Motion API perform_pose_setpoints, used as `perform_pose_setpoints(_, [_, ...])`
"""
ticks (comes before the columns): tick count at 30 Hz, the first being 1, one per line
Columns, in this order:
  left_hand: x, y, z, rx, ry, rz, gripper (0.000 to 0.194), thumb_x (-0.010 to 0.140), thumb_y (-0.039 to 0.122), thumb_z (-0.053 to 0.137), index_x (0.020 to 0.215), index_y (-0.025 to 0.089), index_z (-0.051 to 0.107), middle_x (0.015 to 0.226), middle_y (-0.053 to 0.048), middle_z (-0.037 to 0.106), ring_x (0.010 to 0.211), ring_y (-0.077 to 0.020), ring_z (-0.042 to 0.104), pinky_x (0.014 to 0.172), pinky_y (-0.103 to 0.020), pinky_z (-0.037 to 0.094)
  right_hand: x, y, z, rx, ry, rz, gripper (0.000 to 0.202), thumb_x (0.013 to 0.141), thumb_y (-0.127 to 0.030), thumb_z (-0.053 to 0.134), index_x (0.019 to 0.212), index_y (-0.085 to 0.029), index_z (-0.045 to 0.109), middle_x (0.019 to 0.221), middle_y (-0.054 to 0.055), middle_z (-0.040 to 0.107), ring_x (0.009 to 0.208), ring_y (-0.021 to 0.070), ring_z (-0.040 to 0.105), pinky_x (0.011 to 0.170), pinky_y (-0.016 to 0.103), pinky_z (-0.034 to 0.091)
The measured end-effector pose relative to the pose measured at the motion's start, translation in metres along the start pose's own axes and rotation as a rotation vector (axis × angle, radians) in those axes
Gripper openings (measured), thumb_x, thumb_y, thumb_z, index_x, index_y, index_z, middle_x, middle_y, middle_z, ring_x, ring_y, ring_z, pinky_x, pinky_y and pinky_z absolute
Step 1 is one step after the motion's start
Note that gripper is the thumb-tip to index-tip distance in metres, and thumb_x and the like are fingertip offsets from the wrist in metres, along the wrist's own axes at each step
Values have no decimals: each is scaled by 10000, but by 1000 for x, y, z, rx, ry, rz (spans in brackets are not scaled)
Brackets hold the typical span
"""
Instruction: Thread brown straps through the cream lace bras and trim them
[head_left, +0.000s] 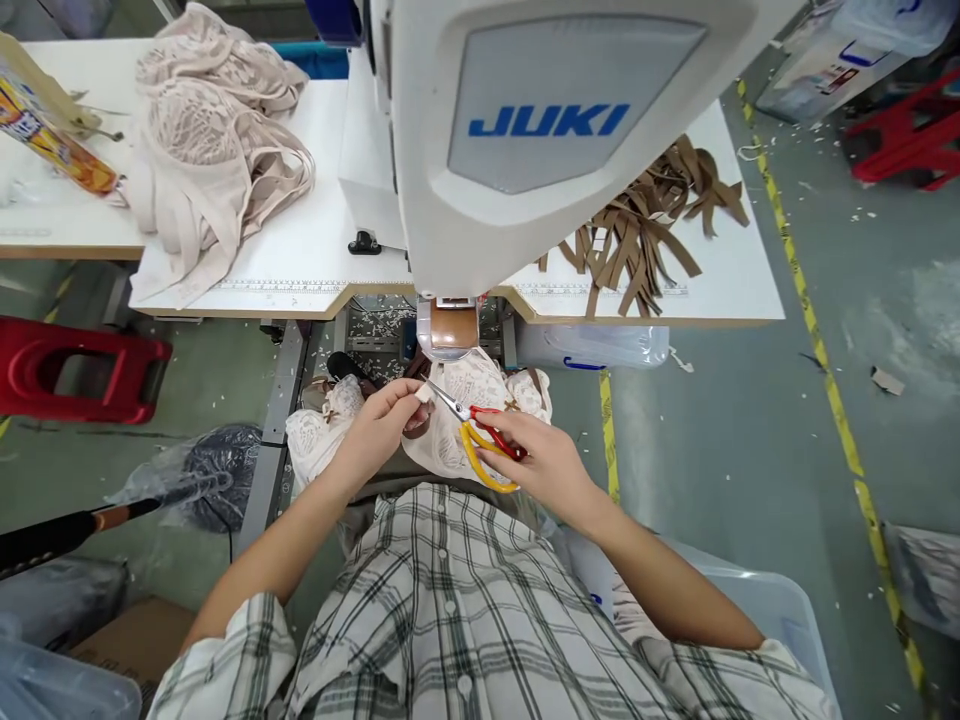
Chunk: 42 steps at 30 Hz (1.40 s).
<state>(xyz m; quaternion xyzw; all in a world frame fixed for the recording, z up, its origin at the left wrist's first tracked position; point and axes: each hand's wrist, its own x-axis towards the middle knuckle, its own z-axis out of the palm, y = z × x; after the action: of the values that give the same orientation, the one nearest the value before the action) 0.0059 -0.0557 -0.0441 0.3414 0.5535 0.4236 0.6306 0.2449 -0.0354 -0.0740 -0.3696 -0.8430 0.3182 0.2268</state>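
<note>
In the head view my left hand [380, 425] pinches a small pale piece of fabric [424, 392], with a brown strip [417, 424] hanging just under the fingers. My right hand [541, 462] is closed around small scissors [480, 437] with one red and one yellow handle. Their pointed blades reach left to the pale piece; whether they touch it I cannot tell. Cream lace garments [450, 440] lie over my lap beneath both hands. Right above them is the sewing machine's narrow arm [453, 328] with a brown plate.
The white sewing machine head [525, 120] looms over the white table [285, 275]. Beige garments [202, 150] lie on its left, brown strips [637, 240] on its right. A red stool [142, 375] stands left; plastic bins [600, 345] sit below the table and beside me.
</note>
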Motion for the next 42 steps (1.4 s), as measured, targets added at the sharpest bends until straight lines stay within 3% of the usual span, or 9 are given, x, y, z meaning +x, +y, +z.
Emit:
perform_pose_setpoints(7, [-1, 10, -7, 126, 22, 38, 321, 936, 464, 568, 807, 170, 588, 724, 11, 552, 625, -88, 454, 600, -212, 404, -7, -5, 6, 144, 67, 97, 496, 736, -278, 723, 1207, -255, 569, 1160, 80, 675, 889, 213, 656, 712, 344, 558])
perform_pose_setpoints(10, [0, 11, -7, 150, -16, 15, 297, 936, 450, 571, 868, 167, 630, 757, -3, 586, 632, -92, 472, 618, -224, 431, 1, -9, 11, 165, 44, 101, 466, 753, -285, 711, 1198, -252, 575, 1159, 82, 681, 841, 199, 653, 683, 337, 553])
perform_pose_setpoints(19, [2, 11, -13, 257, 6, 6, 297, 934, 415, 563, 794, 162, 630, 706, 0, 595, 587, -87, 478, 578, -219, 418, 11, -1, 16, 186, -8, 104, 395, 865, -311, 683, 1253, -281, 615, 1186, 49, 711, 1069, 221, 678, 922, 384, 558])
perform_pose_setpoints(26, [5, 8, -18, 216, 85, 35, 274, 902, 431, 599, 856, 171, 670, 774, -25, 656, 669, -119, 558, 641, -235, 490, -6, 12, 1, 138, -10, 198, 339, 890, -320, 654, 1228, -289, 662, 1111, 32, 741, 882, 193, 710, 784, 339, 584])
perform_pose_setpoints(29, [4, 8, -25, 482, 167, 154, 248, 914, 390, 565, 897, 182, 699, 812, -39, 693, 738, -154, 608, 669, -249, 477, -5, 31, -20, 89, 17, 322, 355, 847, -355, 690, 1191, -272, 680, 1008, 32, 751, 726, 182, 687, 664, 328, 568])
perform_pose_setpoints(33, [2, 13, -33, 903, 240, 293, 243, 921, 308, 524, 1077, 202, 675, 782, -23, 698, 693, -153, 608, 626, -241, 413, 33, 67, -66, -159, 104, 467, 378, 839, -449, 687, 1138, -218, 700, 875, 60, 740, 708, 203, 662, 627, 318, 486])
perform_pose_setpoints(37, [4, 29, -36, 872, 37, 204, 304, 977, 352, 429, 1129, 211, 652, 920, -67, 736, 739, -172, 646, 602, -241, 423, 105, 106, -112, -459, 190, 397, 478, 922, -458, 561, 1237, -112, 662, 1018, 170, 724, 891, 241, 658, 707, 348, 410])
perform_pose_setpoints(40, [6, 42, -42, 837, -122, 116, 333, 997, 362, 390, 1217, 224, 599, 963, -73, 733, 747, -185, 659, 604, -253, 435, 141, 114, -124, -565, 195, 248, 431, 930, -364, 562, 1188, -39, 681, 1134, 251, 679, 1060, 295, 621, 823, 394, 402])
perform_pose_setpoints(42, [7, 45, -47, 934, -106, 145, 310, 993, 334, 400, 1188, 220, 612, 954, -77, 723, 791, -204, 660, 649, -277, 449, 140, 101, -113, -510, 288, 201, 373, 906, -327, 608, 1141, -49, 692, 1143, 263, 669, 1084, 317, 609, 861, 415, 423])
